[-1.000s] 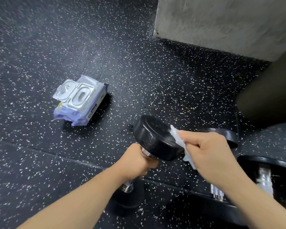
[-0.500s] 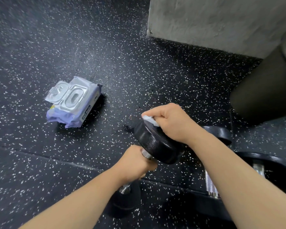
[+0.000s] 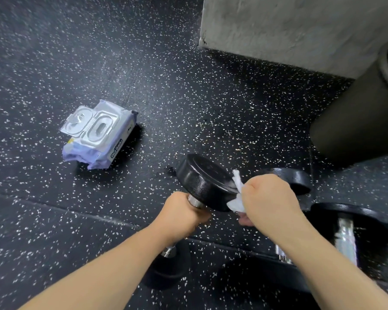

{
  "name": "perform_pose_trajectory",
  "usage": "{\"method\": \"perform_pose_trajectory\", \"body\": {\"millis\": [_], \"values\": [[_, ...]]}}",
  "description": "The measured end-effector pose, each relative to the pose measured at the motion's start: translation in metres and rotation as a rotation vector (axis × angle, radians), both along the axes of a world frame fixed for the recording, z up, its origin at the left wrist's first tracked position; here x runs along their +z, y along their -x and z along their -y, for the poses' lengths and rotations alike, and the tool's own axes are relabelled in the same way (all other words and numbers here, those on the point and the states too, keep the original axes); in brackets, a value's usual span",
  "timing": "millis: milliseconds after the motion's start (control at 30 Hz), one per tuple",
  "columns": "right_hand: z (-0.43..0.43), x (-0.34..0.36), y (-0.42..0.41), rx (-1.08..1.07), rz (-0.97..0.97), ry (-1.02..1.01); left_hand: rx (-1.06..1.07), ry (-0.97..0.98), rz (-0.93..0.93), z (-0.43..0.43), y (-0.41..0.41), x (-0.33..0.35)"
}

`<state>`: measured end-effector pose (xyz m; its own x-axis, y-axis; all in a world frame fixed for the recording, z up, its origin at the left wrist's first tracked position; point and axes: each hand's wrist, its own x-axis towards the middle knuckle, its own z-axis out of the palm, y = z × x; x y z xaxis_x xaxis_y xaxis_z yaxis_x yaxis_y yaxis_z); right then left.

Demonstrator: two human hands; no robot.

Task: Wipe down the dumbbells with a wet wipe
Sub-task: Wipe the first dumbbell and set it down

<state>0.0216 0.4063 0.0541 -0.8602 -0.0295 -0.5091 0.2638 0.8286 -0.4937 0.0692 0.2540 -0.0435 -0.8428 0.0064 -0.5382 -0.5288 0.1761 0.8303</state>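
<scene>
Right hand (image 3: 269,198) is off the top face of the raised head and down on its right rim now; left hand (image 3: 179,211) and the camera have barely shifted.

The dumbbell (image 3: 204,180) stands tilted. Its lower head sits on the floor (image 3: 143,63) close to me and the upper head is up in the air. The long axis runs from the near floor up and a bit to the right, away from me.

My left hand is clamped round the handle just under the upper head and props it. My right hand has its fingers curled on the wet wipe (image 3: 236,204) and presses it against the right edge of that head; white shows above and below the fist.

The key relation: the wipe is on the right side of the rim, so the left and far rim lie across the head from my right hand. I judge the next move is a sweep round the rim, or a twist of the handle with my left hand to bring the rest round. The right hand is the one free to wipe.

The lower head and handle look not yet wiped from here, though I can't be sure. Two more dumbbells (image 3: 345,233) lie just right of my right hand. The wipes pack (image 3: 99,133), lid open, is on the floor well apart to the left.
</scene>
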Motion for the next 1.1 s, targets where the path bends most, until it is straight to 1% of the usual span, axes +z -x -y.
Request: {"method": "perform_pose_trajectory", "body": {"millis": [100,133,200,300,367,433,500,600,667,800,867,900,933,1033,1100], "values": [[0.007,0.01,-0.012,0.076,-0.12,-0.113,0.041,0.014,0.043,0.0,0.002,0.003],[0.007,0.011,-0.012,0.087,-0.15,-0.108,0.061,0.0,0.063,-0.001,0.003,0.003],[0.003,0.009,-0.006,0.058,-0.136,-0.02,0.104,-0.023,0.108,-0.001,0.005,0.002],[-0.003,-0.003,0.006,-0.086,-0.04,0.186,0.161,0.009,0.149,-0.004,0.01,0.0],[-0.004,-0.01,0.006,-0.193,0.02,0.3,0.239,0.036,0.174,-0.006,0.013,-0.002],[-0.008,-0.018,0.008,-0.251,0.057,0.346,0.354,0.034,0.23,-0.007,0.015,-0.005],[-0.014,-0.026,0.009,-0.279,0.082,0.367,0.476,-0.009,0.28,-0.005,0.017,-0.007],[-0.018,-0.029,0.009,-0.28,0.098,0.396,0.635,-0.1,0.336,0.004,0.021,-0.008],[-0.018,-0.035,0.007,-0.266,0.153,0.426,0.714,-0.153,0.371,0.015,0.021,-0.009],[-0.011,-0.044,-0.006,-0.203,0.318,0.445,0.777,-0.297,0.445,0.039,0.013,-0.011],[-0.008,-0.049,-0.013,-0.159,0.362,0.456,0.736,-0.282,0.447,0.048,0.007,-0.011],[-0.007,-0.051,-0.016,-0.151,0.371,0.459,0.663,-0.186,0.439,0.053,0.004,-0.009],[-0.007,-0.051,-0.018,-0.148,0.379,0.464,0.541,-0.02,0.426,0.058,0.0,-0.006],[-0.007,-0.053,-0.024,-0.165,0.403,0.489,0.029,0.573,0.354,0.076,-0.011,0.015],[-0.006,-0.053,-0.026,-0.19,0.419,0.497,-0.243,0.942,0.227,0.086,-0.015,0.032]]}}
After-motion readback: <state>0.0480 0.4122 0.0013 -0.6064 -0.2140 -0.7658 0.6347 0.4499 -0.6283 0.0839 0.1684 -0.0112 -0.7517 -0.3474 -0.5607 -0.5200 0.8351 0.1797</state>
